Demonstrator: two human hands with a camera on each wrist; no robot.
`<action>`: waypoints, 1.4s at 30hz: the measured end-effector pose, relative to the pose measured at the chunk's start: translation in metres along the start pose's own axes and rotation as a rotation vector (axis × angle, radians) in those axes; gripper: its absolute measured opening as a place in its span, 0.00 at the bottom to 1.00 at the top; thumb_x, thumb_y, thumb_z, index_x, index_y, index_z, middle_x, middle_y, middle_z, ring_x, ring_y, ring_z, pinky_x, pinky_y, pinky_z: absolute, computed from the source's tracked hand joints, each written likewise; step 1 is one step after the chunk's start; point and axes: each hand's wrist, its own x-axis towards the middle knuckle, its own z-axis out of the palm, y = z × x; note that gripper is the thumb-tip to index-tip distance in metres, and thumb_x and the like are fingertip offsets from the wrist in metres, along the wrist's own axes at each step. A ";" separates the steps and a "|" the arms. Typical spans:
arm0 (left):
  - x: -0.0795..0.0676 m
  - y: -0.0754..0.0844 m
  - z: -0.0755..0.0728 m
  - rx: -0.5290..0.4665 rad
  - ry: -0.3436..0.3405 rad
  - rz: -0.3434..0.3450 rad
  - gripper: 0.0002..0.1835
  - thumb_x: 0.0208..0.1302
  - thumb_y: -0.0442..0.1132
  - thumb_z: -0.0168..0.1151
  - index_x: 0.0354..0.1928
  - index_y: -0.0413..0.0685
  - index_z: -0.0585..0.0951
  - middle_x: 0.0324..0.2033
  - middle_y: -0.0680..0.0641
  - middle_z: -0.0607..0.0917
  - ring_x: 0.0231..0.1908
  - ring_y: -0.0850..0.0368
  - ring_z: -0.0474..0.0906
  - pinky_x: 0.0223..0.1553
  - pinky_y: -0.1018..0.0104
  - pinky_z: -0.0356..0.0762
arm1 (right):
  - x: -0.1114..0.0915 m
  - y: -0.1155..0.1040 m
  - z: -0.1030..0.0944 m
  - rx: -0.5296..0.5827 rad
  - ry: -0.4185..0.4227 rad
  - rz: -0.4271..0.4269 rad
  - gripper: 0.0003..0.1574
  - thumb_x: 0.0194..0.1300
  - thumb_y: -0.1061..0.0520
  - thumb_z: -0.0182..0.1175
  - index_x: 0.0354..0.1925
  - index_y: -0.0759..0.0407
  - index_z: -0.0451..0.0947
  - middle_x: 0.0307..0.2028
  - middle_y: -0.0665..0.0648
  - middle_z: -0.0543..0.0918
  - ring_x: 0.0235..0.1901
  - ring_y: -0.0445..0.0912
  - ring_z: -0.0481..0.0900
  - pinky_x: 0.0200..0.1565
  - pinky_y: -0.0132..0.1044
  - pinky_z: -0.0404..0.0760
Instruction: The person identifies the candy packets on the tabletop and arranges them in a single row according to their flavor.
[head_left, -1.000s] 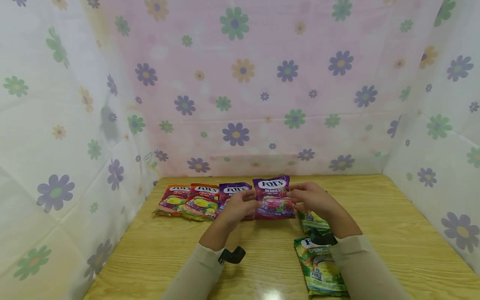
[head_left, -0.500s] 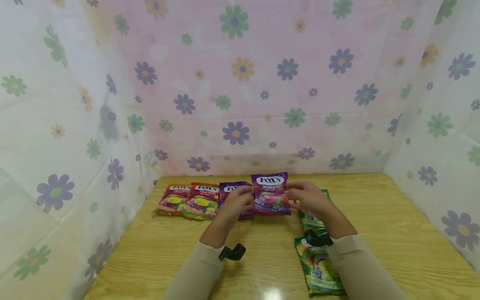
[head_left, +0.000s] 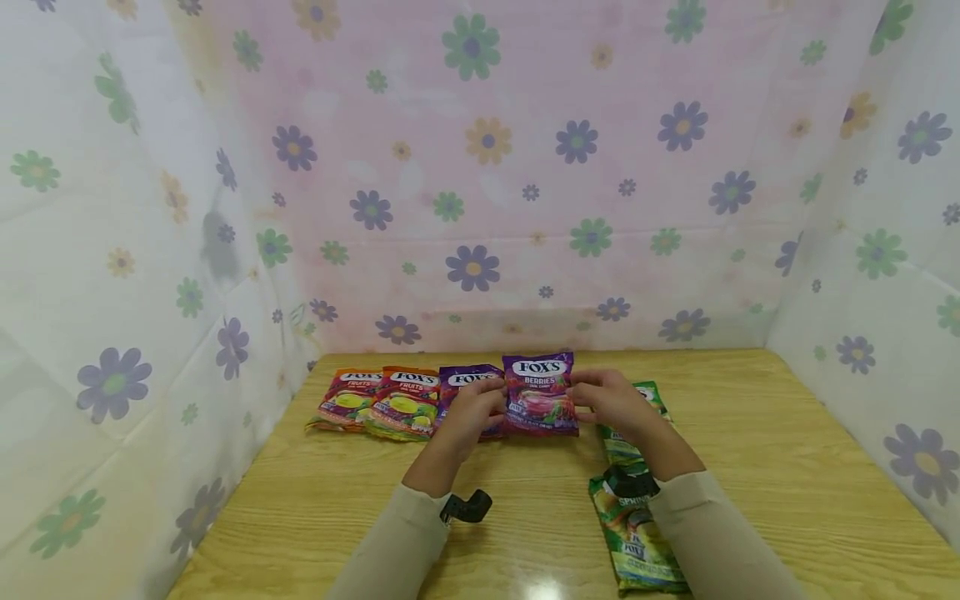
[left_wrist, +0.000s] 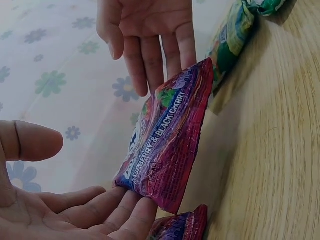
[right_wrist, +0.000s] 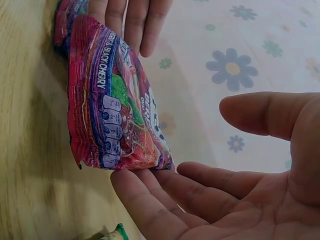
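Observation:
A purple Fox's Berries candy bag (head_left: 540, 396) stands between my two hands near the back of the table, its front facing me. My left hand (head_left: 474, 412) touches its left edge with fairly straight fingers. On the opposite edge, the fingertips of my right hand (head_left: 617, 406) press lightly. Both thumbs stay apart from the bag, as the left wrist view of the left hand (left_wrist: 75, 210) and the right wrist view of the right hand (right_wrist: 210, 195) show. Another purple Berries bag (head_left: 457, 379) lies just to the left, partly behind my left hand.
Two orange-red Fox's Fruits bags (head_left: 405, 404) overlap at the left end of the row. Two green bags lie at the right, the nearer green bag (head_left: 637, 542) partly under my right sleeve. Flowered cloth (head_left: 525, 208) walls the wooden table (head_left: 525, 517) at the back and sides.
The purple bag between my hands has shifted slightly left, closer to the other purple bag. My right hand has moved left with it, while my left hand has barely moved.

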 end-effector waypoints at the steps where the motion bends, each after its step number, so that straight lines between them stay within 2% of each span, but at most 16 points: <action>1: 0.000 -0.001 0.000 0.000 0.001 -0.001 0.32 0.67 0.33 0.55 0.73 0.32 0.67 0.73 0.34 0.70 0.71 0.35 0.68 0.71 0.41 0.69 | 0.001 0.001 0.000 0.006 0.003 0.005 0.36 0.79 0.57 0.50 0.77 0.71 0.57 0.73 0.71 0.66 0.69 0.62 0.73 0.67 0.57 0.76; 13: 0.003 -0.008 -0.003 0.004 -0.016 -0.024 0.31 0.71 0.34 0.53 0.74 0.33 0.66 0.73 0.33 0.69 0.73 0.34 0.66 0.72 0.38 0.65 | 0.006 0.010 0.003 0.044 0.027 0.033 0.34 0.78 0.58 0.51 0.76 0.69 0.61 0.71 0.71 0.68 0.66 0.61 0.75 0.66 0.57 0.77; 22: 0.004 -0.010 -0.004 0.008 -0.003 -0.037 0.30 0.70 0.34 0.53 0.73 0.33 0.68 0.72 0.34 0.71 0.71 0.34 0.67 0.72 0.38 0.67 | 0.007 0.014 0.005 0.038 0.038 0.058 0.34 0.78 0.57 0.53 0.76 0.67 0.62 0.71 0.70 0.69 0.65 0.60 0.77 0.63 0.55 0.81; 33: 0.004 -0.009 -0.003 0.005 -0.005 -0.041 0.30 0.72 0.36 0.53 0.73 0.32 0.67 0.72 0.33 0.71 0.71 0.34 0.69 0.71 0.40 0.69 | 0.008 0.016 0.005 0.036 0.026 0.040 0.34 0.78 0.57 0.52 0.76 0.69 0.61 0.71 0.72 0.69 0.66 0.63 0.76 0.63 0.55 0.80; 42: 0.003 -0.010 -0.002 -0.011 -0.003 -0.041 0.29 0.74 0.37 0.52 0.73 0.31 0.67 0.71 0.32 0.71 0.71 0.34 0.68 0.71 0.39 0.69 | 0.011 0.020 0.006 0.038 0.027 0.058 0.35 0.77 0.58 0.53 0.76 0.69 0.60 0.72 0.72 0.69 0.67 0.63 0.75 0.64 0.54 0.80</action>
